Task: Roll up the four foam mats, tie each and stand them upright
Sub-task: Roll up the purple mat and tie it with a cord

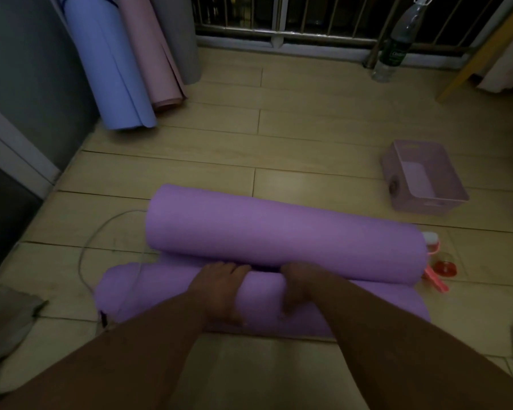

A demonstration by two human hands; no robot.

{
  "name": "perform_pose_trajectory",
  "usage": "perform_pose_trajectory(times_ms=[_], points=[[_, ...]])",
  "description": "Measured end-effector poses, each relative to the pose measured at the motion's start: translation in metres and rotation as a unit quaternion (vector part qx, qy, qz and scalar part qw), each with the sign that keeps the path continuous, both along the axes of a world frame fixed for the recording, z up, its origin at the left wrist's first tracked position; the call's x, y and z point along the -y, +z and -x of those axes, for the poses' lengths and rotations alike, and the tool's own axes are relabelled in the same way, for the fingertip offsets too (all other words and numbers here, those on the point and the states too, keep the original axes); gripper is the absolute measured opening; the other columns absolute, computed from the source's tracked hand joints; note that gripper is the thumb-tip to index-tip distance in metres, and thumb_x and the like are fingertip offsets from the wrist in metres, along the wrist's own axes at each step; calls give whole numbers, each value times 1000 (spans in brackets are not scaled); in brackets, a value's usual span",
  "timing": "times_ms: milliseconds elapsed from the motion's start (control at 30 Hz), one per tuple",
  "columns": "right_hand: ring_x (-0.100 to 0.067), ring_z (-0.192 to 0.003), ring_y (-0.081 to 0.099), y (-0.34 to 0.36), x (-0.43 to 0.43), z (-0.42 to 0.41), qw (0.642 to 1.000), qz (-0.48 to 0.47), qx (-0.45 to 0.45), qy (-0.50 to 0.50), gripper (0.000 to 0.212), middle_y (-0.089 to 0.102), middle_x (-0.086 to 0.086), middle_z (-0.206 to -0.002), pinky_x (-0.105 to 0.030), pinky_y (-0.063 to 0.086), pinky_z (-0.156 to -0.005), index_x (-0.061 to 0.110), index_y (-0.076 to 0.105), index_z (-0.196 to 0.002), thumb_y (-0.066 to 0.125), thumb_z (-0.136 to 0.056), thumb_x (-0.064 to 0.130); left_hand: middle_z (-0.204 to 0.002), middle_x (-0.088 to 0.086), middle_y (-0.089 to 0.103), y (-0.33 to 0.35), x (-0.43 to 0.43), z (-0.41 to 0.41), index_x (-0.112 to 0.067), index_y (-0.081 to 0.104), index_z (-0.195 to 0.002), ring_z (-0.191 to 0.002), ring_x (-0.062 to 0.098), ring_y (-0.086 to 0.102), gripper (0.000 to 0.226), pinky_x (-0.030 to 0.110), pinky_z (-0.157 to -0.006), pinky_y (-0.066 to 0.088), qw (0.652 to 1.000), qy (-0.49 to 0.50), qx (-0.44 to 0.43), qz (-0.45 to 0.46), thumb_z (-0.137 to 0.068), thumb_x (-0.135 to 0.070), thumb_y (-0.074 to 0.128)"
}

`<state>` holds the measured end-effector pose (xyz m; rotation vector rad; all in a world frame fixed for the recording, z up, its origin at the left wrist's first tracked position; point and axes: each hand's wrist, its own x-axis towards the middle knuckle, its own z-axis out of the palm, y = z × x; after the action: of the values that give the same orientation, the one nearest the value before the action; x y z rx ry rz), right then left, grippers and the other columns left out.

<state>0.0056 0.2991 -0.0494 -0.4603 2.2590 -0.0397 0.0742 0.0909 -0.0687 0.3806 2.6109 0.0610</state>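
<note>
A purple foam mat lies on the floor in front of me, its far end curled into a thick roll and its near end curled into a smaller roll. My left hand and my right hand both grip that near roll side by side, fingers curled over its top. Three rolled mats stand upright against the wall at the back left: a blue one, a pink one and a grey one.
A pink plastic basket sits on the floor at the right. Red tape rolls and a pink tool lie by the mat's right end. A clear bottle stands by the railing. A white cord loops at the left.
</note>
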Motion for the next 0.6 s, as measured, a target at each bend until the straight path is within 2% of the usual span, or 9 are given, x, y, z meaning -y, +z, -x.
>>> perform_pose_trajectory(times_ms=[33,100,200,300,400,467,600], points=[[-19,-113,60,-1,1,1,1000,6,11,-2,101,60,-2,-133,-26,45,-90,23,56,-133,93,-44,53,-140,2,45,1,-3,0,-27,32,-145,-124,25,45,108,36,-104,35,1000,3,1,7,-56,-69,76],[-22,-121,55,-3,1,-4,1000,-1,2,0,103,54,-4,-139,-31,43,-98,24,48,-138,91,-49,54,-132,4,54,7,-8,6,-27,41,-134,-118,27,52,93,37,-98,40,1000,11,8,27,-58,-66,77],[-26,-130,48,-3,-8,-16,997,13,-70,20,103,48,-4,-145,-39,38,-108,28,36,-145,84,-59,56,-127,3,61,12,-12,20,-27,49,-128,-114,26,58,83,36,-92,45,999,15,19,29,-59,-62,79],[-27,-130,45,4,-19,-17,988,37,-139,54,112,45,-4,-146,-38,36,-108,28,25,-151,81,-60,62,-128,-1,61,15,-8,31,-29,52,-127,-115,21,59,84,33,-92,45,999,21,30,4,-56,-62,82],[-29,-126,44,1,-16,-24,981,1,-155,115,119,42,-4,-145,-39,34,-106,28,17,-153,82,-58,59,-131,-5,59,16,-6,36,-33,48,-132,-116,19,58,93,32,-95,46,998,38,47,-25,-52,-64,82],[-28,-123,47,-5,-9,-30,985,-10,-143,93,111,45,-5,-139,-38,35,-104,29,25,-149,84,-58,51,-133,-4,58,13,-6,31,-34,41,-136,-117,20,57,98,33,-97,45,997,46,57,-40,-52,-65,81],[-25,-117,58,-1,-1,-17,992,-4,-119,35,73,60,-4,-128,-33,43,-97,29,50,-128,82,-63,40,-146,-1,42,5,-2,11,-33,25,-149,-129,23,45,114,37,-107,35,1000,10,12,-6,-54,-74,74]])
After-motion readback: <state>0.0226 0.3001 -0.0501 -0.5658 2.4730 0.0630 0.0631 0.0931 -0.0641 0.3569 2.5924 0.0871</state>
